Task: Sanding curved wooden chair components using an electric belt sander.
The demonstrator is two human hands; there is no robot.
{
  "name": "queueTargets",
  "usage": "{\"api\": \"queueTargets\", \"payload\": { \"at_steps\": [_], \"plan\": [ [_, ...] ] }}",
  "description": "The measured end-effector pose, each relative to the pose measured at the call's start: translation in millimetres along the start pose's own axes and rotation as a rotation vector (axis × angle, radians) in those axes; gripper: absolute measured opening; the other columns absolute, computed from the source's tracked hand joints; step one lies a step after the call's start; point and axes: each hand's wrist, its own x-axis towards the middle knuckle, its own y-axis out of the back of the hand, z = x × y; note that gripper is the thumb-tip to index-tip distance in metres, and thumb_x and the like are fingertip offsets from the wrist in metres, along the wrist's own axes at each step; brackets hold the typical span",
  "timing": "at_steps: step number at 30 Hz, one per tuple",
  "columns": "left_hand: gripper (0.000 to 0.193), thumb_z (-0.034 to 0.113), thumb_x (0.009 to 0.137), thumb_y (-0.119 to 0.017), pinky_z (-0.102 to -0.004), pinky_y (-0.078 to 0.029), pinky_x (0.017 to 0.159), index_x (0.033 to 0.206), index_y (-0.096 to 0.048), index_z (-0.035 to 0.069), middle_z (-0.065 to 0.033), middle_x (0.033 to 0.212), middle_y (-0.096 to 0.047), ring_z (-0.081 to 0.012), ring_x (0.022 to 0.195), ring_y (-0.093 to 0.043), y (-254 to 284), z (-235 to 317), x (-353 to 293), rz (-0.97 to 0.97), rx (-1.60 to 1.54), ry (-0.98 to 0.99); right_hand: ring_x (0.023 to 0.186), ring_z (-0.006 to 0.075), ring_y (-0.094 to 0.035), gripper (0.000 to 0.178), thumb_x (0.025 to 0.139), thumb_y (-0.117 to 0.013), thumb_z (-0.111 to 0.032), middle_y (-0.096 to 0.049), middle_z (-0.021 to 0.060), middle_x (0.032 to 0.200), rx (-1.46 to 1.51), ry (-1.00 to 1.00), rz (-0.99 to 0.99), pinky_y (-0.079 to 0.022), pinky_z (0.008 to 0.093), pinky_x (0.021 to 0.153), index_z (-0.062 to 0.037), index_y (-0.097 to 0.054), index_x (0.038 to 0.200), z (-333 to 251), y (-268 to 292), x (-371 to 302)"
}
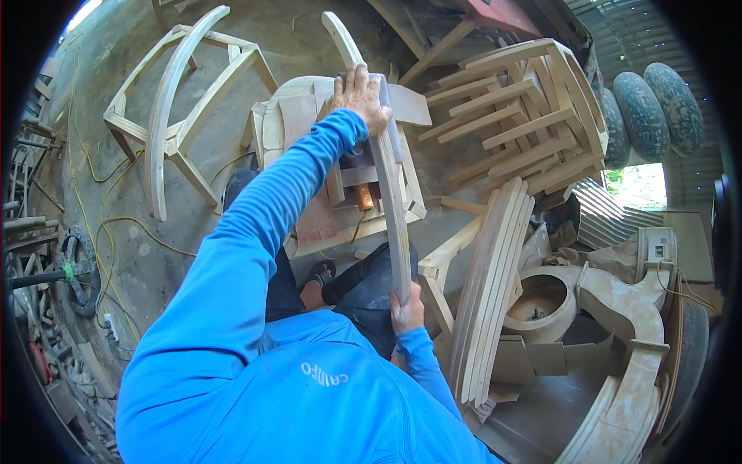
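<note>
While the long curved wooden slat (393, 209) is being steadied over the sanding jig (340, 185), it's being gripped at both ends: left hand (361, 94) clamped up top, right hand (406, 311) wrapped round the bottom. Probably stiff and lightish, so ends are being favoured over the thin middle

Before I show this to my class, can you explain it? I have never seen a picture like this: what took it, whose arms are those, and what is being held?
There is no machine here. A person wears a wide-angle camera on the head, looking down, so straight edges bend near the rim and the blue sleeves are the person's own arms. The left hand presses on the far end of a long curved wooden piece, and the right hand grips its near end. Beneath it sits a sanding tool on a low wooden stand. On the concrete floor lie a chair frame, a stack of wooden frames, a bundle of curved slats and a yellow cable.
</note>
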Motion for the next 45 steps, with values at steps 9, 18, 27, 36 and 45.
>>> {"api": "queueTargets", "payload": {
  "at_steps": [9, 18, 27, 36, 45],
  "plan": [
    [0.077, 0.042, 0.088, -0.058, -0.0549, -0.014, 0.127, 0.155, -0.041, 0.009, -0.021, 0.167, -0.022, -0.0349, 0.158, -0.012, -16, -48, 97, 0.098, 0.02, -0.009, 0.087, 0.0506, -0.068, 0.039, 0.095, -0.072, -0.028, -0.07, 0.0261, 0.096, 0.0, 0.078, 0.104, -0.055, 0.054, 0.07, -0.0101, -0.052, 0.123, -51, -31, 79],
    [0.079, 0.047, 0.091, -0.051, -0.0587, -0.012, 0.125, 0.158, -0.036, 0.009, -0.0205, 0.169, -0.018, -0.0356, 0.158, -0.012, -6, -93, 197, -0.091, -0.008, 0.181, 0.086, 0.0508, -0.068, 0.046, 0.095, -0.071, -0.029, -0.07, 0.0281, 0.098, -0.081, 0.105, 0.15, -0.053, 0.0561, 0.068, -0.0099, -0.046, 0.128, -114, -22, 175],
    [0.074, 0.043, 0.093, -0.05, -0.0568, -0.011, 0.126, 0.159, -0.035, 0.015, -0.0192, 0.17, -0.017, -0.0381, 0.158, -0.011, -21, -33, 91, -0.01, 0.178, 0.104, 0.093, 0.0494, -0.068, 0.042, 0.094, -0.07, -0.026, -0.069, 0.0266, 0.105, 0.072, 0.081, 0.005, -0.055, 0.0535, 0.075, -0.0103, -0.05, 0.127, -17, -13, 78],
    [0.081, 0.039, 0.09, -0.049, -0.0557, -0.005, 0.126, 0.162, -0.027, 0.008, -0.0208, 0.171, -0.008, -0.0365, 0.16, -0.001, -35, 54, -58, 0.008, 0.263, 0.076, 0.103, 0.0438, -0.063, 0.038, 0.091, -0.072, -0.013, -0.062, 0.0217, 0.112, 0.143, 0.174, 0.031, -0.052, 0.0456, 0.091, -0.0053, -0.056, 0.124, 116, -6, -28],
    [0.083, 0.041, 0.087, -0.055, -0.0569, -0.014, 0.125, 0.161, -0.032, 0.01, -0.0237, 0.168, -0.018, -0.0408, 0.158, -0.01, -26, 6, 13, 0.084, 0.219, 0.05, 0.102, 0.0395, -0.059, 0.052, 0.08, -0.078, -0.016, -0.059, 0.0179, 0.109, -0.037, 0.392, 0.258, -0.048, 0.0465, 0.091, -0.0072, -0.059, 0.127, 66, -10, 27]
  ]
}}
